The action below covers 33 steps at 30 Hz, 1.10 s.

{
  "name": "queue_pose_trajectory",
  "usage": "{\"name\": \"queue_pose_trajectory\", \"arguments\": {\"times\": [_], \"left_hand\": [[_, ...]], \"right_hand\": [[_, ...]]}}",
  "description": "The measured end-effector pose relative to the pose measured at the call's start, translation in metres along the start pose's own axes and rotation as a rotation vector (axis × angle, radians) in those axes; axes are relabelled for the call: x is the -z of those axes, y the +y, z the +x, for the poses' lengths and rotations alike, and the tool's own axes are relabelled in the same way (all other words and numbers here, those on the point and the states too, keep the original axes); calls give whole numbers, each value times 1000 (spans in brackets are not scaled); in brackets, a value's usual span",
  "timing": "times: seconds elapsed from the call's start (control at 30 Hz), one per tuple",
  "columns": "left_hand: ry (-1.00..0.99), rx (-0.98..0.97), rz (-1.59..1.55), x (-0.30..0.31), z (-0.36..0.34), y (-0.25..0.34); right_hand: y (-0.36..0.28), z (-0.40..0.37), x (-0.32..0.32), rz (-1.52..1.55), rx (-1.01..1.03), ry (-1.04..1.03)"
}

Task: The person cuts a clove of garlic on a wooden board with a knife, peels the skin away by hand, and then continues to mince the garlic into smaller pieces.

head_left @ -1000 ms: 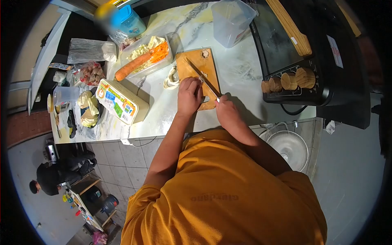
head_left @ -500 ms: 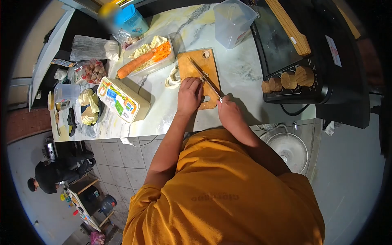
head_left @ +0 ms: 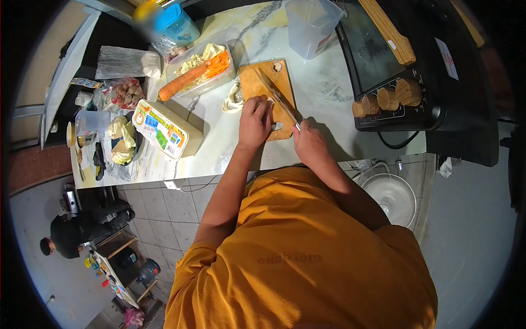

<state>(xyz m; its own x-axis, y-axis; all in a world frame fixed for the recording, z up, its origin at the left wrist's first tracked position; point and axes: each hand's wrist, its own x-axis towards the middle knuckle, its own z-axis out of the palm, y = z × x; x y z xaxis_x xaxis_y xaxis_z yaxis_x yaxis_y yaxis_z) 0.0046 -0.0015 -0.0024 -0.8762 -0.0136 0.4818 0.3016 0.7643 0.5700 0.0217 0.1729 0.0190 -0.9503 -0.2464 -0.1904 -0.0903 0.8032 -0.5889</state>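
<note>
My right hand (head_left: 311, 143) is closed round the handle of a long knife (head_left: 278, 96). The blade slants up and left across a wooden cutting board (head_left: 250, 82). Close to the blade's left side, my left hand (head_left: 255, 123) rests on the board with its fingers curled down. A bit of something pale shows at its fingertips, but the fingers hide most of it. Pale, curved strips (head_left: 233, 101) lie on the counter just left of the board. A small round piece (head_left: 278, 67) sits at the board's far right corner.
A clear container (head_left: 192, 94) beyond the strips holds a carrot (head_left: 183, 83), orange shreds and pale chopped pieces. Left stands a seasoning-set box (head_left: 189, 143). A clear plastic tub (head_left: 307, 33) and a black cooker (head_left: 378, 118) with wooden knobs are rightward. Another person (head_left: 71, 233) is far left.
The knife blade has turned a little, so more of its flat side shows. Both hands keep about the same places on the board. The whole view has shifted slightly.
</note>
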Motion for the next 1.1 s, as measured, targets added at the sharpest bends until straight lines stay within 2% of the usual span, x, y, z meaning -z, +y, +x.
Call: {"name": "queue_pose_trajectory", "arguments": {"times": [0.73,1.1], "left_hand": [[-32,54,-49,-1,1,-5],[-39,56,-37,0,4,-2]], "right_hand": [[-13,-5,4,15,-95,-110],[-5,-4,-6,-2,-67,-102]]}}
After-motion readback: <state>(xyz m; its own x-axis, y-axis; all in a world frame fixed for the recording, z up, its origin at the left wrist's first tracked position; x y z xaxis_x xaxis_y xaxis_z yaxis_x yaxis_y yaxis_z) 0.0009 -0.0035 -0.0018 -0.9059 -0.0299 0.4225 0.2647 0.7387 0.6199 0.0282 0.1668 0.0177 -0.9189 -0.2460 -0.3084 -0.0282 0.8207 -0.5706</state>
